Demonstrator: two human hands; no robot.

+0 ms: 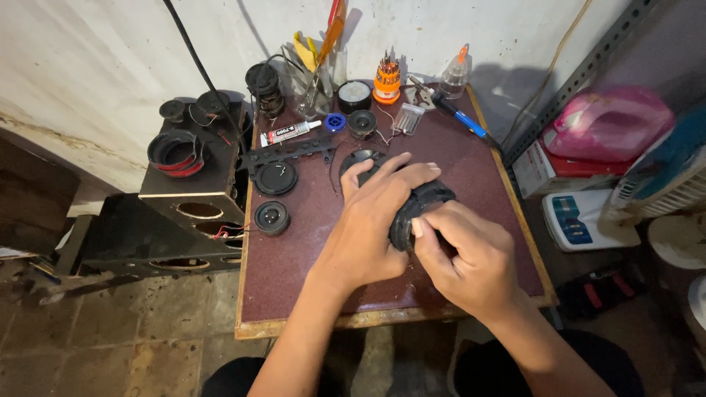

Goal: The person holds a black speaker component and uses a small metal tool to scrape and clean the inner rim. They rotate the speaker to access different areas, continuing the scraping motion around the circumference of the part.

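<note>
1. Nearest the camera, the person's two forearms reach up from the bottom edge toward the middle of the dark red worktop (471, 176).
2. The right hand (467, 254) is curled shut on the near rim of a round black speaker part (425, 206), thumb pressing its edge. The left hand (375, 217) is closed over the part from the far side, fingers draped across its top. The part sits between both hands, over the worktop's centre.
3. To do this well, I judge the left hand should steady the body while the right thumb works around the rim in small, even presses, with the part kept low over the worktop so anything that falls stays there.
4. Beyond the hands lie small black speakers (273, 217), a glue tube (289, 133), an orange screwdriver set (387, 81), a blue-handled soldering iron (463, 116) and a glue bottle (454, 73).
5. Most of the part is hidden under the fingers; whether it rests on the worktop or is lifted cannot be told. Another dark disc (362, 158) shows only partly behind the left hand.
</note>
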